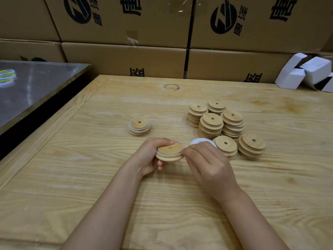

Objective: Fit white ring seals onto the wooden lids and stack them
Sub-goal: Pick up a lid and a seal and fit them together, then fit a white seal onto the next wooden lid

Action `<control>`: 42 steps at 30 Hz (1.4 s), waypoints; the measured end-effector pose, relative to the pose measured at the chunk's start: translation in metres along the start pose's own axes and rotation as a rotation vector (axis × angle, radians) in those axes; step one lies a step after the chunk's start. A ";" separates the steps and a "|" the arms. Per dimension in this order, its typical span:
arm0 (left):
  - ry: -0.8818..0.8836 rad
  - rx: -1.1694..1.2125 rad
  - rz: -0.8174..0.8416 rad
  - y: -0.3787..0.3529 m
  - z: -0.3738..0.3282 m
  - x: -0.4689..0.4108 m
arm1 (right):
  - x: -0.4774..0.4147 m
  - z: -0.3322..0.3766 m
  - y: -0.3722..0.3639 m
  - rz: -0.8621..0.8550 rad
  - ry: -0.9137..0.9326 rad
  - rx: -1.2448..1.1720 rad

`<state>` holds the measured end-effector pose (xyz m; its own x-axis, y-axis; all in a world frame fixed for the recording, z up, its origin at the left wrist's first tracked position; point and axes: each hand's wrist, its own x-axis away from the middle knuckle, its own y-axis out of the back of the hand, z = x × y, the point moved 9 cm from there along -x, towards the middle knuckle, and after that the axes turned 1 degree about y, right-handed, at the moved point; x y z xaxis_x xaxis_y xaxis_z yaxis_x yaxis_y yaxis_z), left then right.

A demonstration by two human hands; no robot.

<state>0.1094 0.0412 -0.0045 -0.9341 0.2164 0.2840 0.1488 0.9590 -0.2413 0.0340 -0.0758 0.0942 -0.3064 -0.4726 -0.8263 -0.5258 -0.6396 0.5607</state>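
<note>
**A:** Status on the seal step?

**B:** Mid-fit. Left hand (150, 156) is closed around a wooden lid (170, 152), held just above the desk (90, 177), stepped side up. White ring seal (168, 154) is already round the lid's narrower part but looks uneven, riding higher on the left. Right hand (209, 163) has fingertips pinched narrow at the lid's right edge, apparently working the seal down into the groove.

**A:** Finished ones?

**B:** One short stack of sealed lids (139, 126) further back on the left, white edge showing under the top lid. Bare lids (225, 127) piled in several stacks on the right. More white seals (200, 141) lie just behind the right hand, partly hidden.

**A:** Next move?

**B:** My read: run the fingers round the rim until the seal sits level all the way, then set this lid squarely on the sealed stack. The seal looks soft, so pressing one side may pop the other out. After that, fetch a bare lid and a seal.
</note>
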 end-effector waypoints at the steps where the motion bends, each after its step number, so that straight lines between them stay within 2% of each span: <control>1: -0.012 0.019 -0.011 0.001 0.000 0.000 | 0.000 0.000 0.000 -0.005 0.001 0.008; 6: -0.148 0.156 -0.112 0.012 -0.009 -0.002 | 0.004 -0.011 -0.003 0.015 -0.073 -0.019; 12: -0.516 0.354 -0.546 0.073 -0.042 0.018 | 0.007 -0.025 0.000 -0.013 -0.182 -0.031; 15: -0.611 0.246 -0.700 0.101 -0.049 0.030 | 0.009 -0.028 0.000 -0.017 -0.211 -0.042; 17: -0.603 0.111 -0.787 0.114 -0.050 0.031 | 0.009 -0.029 0.002 -0.028 -0.228 -0.048; 22: -0.554 -0.190 -0.876 0.123 -0.047 0.023 | 0.010 -0.036 0.007 -0.050 -0.273 -0.041; 31: -0.484 -0.463 -0.965 0.125 -0.045 0.021 | 0.018 -0.063 0.022 -0.112 -0.439 0.035; 35: -0.466 -0.551 -1.003 0.120 -0.045 0.023 | 0.029 -0.089 0.031 -0.138 -0.587 0.142; 38: -0.459 -0.630 -1.023 0.118 -0.047 0.023 | 0.050 -0.116 0.036 -0.142 -0.822 0.237; 40: -0.432 -0.697 -1.027 0.118 -0.047 0.021 | 0.066 -0.130 0.033 -0.091 -0.979 0.276; 42: -0.405 -0.737 -1.019 0.117 -0.047 0.019 | 0.074 -0.137 0.025 0.001 -1.043 0.285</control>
<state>0.1245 0.1663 0.0161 -0.7434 -0.6025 -0.2904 -0.6532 0.5608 0.5088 0.1064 -0.2100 0.0543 -0.7607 0.3623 -0.5385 -0.6490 -0.4109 0.6403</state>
